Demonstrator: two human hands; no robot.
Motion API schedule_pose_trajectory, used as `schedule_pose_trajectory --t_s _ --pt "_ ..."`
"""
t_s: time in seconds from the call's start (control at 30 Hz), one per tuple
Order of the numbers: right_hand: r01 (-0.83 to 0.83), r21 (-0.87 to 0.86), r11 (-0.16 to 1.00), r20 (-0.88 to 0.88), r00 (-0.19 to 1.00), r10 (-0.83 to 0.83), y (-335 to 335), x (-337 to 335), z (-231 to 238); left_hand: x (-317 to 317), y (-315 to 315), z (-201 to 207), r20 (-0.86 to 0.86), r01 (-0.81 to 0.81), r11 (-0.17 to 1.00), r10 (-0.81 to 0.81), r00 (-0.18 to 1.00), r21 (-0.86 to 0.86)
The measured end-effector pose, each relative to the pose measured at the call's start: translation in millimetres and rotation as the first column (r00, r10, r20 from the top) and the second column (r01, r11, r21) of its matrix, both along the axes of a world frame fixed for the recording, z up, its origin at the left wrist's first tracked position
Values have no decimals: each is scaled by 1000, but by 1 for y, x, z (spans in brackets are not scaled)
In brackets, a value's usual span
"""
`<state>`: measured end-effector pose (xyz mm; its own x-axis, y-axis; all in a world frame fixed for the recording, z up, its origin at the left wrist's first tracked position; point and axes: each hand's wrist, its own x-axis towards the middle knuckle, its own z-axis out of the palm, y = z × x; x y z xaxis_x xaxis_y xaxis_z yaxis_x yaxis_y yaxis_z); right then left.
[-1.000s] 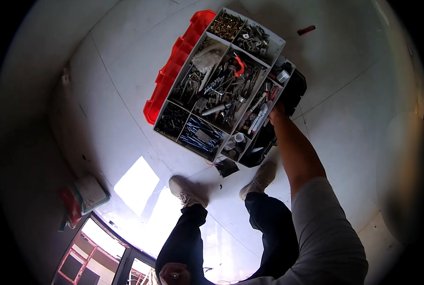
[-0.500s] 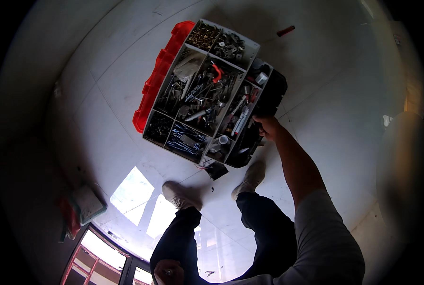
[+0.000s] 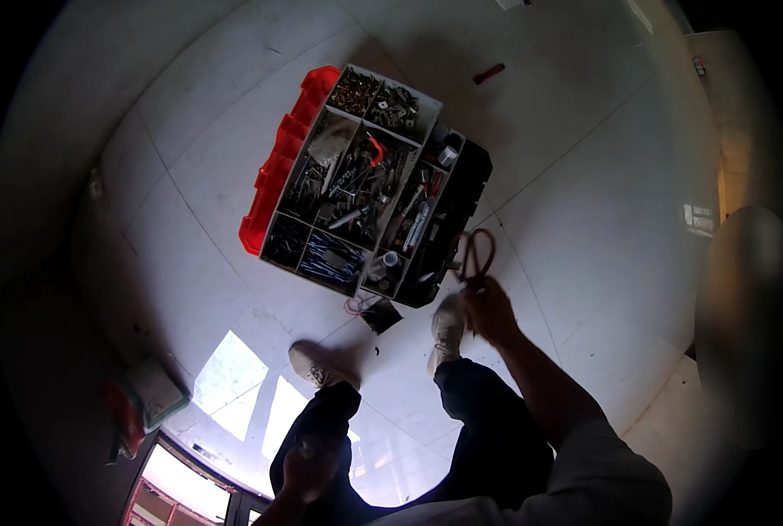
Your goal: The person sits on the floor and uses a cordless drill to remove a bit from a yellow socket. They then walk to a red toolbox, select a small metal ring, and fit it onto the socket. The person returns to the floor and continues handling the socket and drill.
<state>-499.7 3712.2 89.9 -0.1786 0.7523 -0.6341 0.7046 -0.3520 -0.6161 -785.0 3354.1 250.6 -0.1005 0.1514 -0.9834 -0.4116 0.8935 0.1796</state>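
Observation:
Beside the right edge of a compartmented toolbox (image 3: 422, 125), my right hand (image 3: 489, 313) is closed on a pair of scissors (image 3: 489, 254). Their brown looped handles stick out past my fingers, and the blades are hidden by the hand. My left hand (image 3: 310, 473) is low in the view, over my left thigh, dark and blurred, so its fingers do not show clearly. The toolbox lies open on the floor. Its compartments hold brass-coloured screws (image 3: 354, 92), blue-shafted pieces (image 3: 330, 260), markers (image 3: 419, 223) and a small tool with a red handle (image 3: 375, 151).
A red lid (image 3: 290, 149) lies along the toolbox's left side. On the floor beyond is a red stick-like object (image 3: 488, 74). A small black piece (image 3: 381, 316) lies by the toolbox's near edge, close to my shoes (image 3: 321, 364). A pale box (image 3: 156, 390) stands at the lower left.
My right hand has come away from the toolbox's right edge and moved nearer to me, with the scissors now showing in it. My left hand has risen slightly over the thigh.

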Motion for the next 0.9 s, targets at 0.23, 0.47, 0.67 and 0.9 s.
schedule_pose_trajectory --t_s 0.23,0.47,0.67,0.9 --pt "-614 161 773 -394 678 621 -81 -121 108 -10 141 -31 610 -649 401 239 756 647" --pt "-828 423 368 -421 180 889 -58 -199 108 -60 123 -60 423 -621 271 533 733 735" --pt "-183 842 507 -150 824 546 86 -205 24 -28 116 10 62 -353 306 672 738 884" --pt "-617 746 250 464 752 468 199 -171 -19 13 97 23 61 -301 259 656 752 918"
